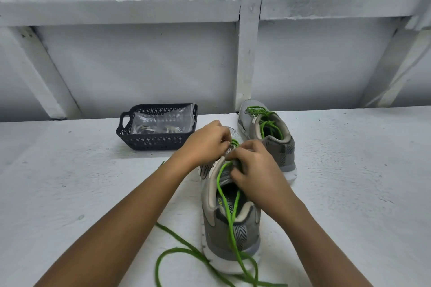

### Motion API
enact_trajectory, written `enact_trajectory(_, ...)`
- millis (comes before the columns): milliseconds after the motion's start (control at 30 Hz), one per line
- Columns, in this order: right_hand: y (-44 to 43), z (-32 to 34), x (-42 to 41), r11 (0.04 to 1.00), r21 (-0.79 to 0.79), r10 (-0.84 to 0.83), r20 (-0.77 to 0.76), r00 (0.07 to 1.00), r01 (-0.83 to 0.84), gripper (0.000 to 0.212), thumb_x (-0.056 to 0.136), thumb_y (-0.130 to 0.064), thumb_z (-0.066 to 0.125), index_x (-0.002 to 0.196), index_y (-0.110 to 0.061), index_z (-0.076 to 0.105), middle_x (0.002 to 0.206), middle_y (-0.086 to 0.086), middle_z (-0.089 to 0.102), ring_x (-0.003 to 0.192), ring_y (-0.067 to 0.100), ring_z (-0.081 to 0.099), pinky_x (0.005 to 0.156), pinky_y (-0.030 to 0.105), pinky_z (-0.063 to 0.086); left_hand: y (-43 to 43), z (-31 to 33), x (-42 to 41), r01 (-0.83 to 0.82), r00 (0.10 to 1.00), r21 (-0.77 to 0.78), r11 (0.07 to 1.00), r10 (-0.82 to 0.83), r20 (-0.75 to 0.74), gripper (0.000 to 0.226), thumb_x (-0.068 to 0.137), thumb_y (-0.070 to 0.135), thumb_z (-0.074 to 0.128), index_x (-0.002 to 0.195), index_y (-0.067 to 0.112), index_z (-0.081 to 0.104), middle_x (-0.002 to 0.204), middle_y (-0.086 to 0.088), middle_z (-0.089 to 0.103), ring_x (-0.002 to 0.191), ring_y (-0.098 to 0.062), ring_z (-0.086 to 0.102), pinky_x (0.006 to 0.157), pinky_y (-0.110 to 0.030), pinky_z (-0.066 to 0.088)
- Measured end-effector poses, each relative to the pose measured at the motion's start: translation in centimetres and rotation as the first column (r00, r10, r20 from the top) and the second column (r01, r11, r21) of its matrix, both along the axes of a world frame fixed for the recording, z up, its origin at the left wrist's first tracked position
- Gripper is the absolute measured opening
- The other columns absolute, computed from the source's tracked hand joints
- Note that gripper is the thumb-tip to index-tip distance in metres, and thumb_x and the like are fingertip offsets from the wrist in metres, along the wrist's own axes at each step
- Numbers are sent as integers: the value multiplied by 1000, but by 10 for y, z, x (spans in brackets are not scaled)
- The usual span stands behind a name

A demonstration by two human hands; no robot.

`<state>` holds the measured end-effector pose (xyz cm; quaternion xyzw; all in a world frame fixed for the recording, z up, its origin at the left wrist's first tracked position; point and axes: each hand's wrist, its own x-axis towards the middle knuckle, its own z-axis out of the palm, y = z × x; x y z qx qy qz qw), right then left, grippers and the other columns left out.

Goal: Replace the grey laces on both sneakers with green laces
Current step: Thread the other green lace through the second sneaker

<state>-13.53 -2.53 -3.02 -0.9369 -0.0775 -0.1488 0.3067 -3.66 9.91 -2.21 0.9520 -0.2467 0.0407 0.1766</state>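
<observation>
Two grey sneakers stand on the white tabletop (349,170). The far sneaker (268,137), by the back edge, already wears green lacing. The near sneaker (231,228), toward the front edge, is being threaded. The left hand (205,142) and right hand (254,170) curl over its eyelets, each pinching the green lace (224,196), whose loose ends trail past the heel. Next, I judge, an end needs feeding through the following eyelet and drawing snug.

- Sneaker (229,233): grey mesh cloth upper, matt; smooth white sole.
- Green lace (234,240): fuzzy matt cord.
- Basket (151,141): dark perforated plastic.
- Bag (161,121): clear glossy plastic.
- Table (349,170): white, rough, matt.
</observation>
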Motion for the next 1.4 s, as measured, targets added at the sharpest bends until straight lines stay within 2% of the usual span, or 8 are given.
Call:
enact_trajectory(300, 3, 3, -4, 996, -92, 14, 58, 998, -9, 20, 86, -20, 62, 102, -16, 73, 123, 9, 48, 109, 26, 52, 88, 36, 45, -1, -16, -3, -130, 991, -145, 981, 135, 22, 14, 98, 16, 38, 102, 8, 49, 109, -9, 54, 97, -27, 51, 72, -31, 30)
enact_trajectory(400, 2, 5, -7, 996, -87, -12, 191, 981, 29, 12, 79, -9, 69, 89, -9, 75, 103, 16, 55, 97, 34, 53, 74, 44, 49, 1, -12, 0, -94, 995, -172, 981, 89, -34, 11, 96, 16, 43, 100, 12, 52, 104, -6, 55, 96, -22, 52, 72, -28, 32)
enact_trajectory(533, 0, 7, -13, 993, -114, 6, 256, 967, 25, 8, 75, -5, 70, 82, -5, 74, 81, 9, 45, 75, 30, 51, 55, 36, 46, 3, -1, 1, 56, 987, -176, 983, -81, -136, 19, 89, 17, 55, 106, 23, 60, 95, 6, 47, 89, -11, 51, 77, -23, 40)
enact_trajectory(667, -1, 5, -12, 991, -131, 22, 222, 975, 8, 10, 82, -6, 64, 85, -2, 73, 85, 6, 39, 74, 21, 43, 58, 29, 39, -1, 5, 6, 89, 994, -98, 991, -95, -62, 13, 89, 20, 58, 97, 22, 68, 91, 6, 48, 89, -13, 53, 75, -24, 39)
enact_trajectory(833, 1, 6, -12, 992, -123, 14, 217, 976, 13, 12, 82, -5, 62, 87, -1, 73, 85, 10, 43, 74, 26, 47, 59, 31, 40, -9, -1, 7, 122, 992, -5, 992, -122, 23, 10, 95, 20, 47, 97, 13, 54, 104, -3, 49, 93, -24, 54, 82, -39, 43)
enact_trajectory(1033, 0, 6, -12, 993, -120, 3, 208, 978, 22, 14, 85, -6, 60, 86, 2, 71, 88, 13, 46, 78, 30, 50, 63, 36, 44, -6, -7, 7, 76, 997, -156, 985, -76, 1, 8, 95, 20, 48, 97, 14, 54, 102, -1, 51, 96, -21, 54, 84, -34, 41)
enact_trajectory(1233, -4, 6, -13, 994, -34, 103, 47, 994, -102, 18, 87, -24, 65, 89, -9, 75, 98, -1, 35, 100, 21, 45, 85, 26, 39, 1, -2, 8, 76, 987, -176, 981, -100, -127, 17, 93, 15, 51, 105, 15, 62, 105, 0, 55, 99, -15, 55, 86, -26, 41)
enact_trajectory(1400, -8, 11, -15, 991, 42, 128, -49, 991, -126, 18, 85, -28, 67, 86, -11, 75, 99, -2, 37, 103, 18, 45, 88, 20, 36, 4, 1, 3, -16, 977, -372, 928, -65, -205, 24, 93, 4, 44, 101, 18, 62, 108, -4, 64, 91, -13, 57, 82, -21, 43)
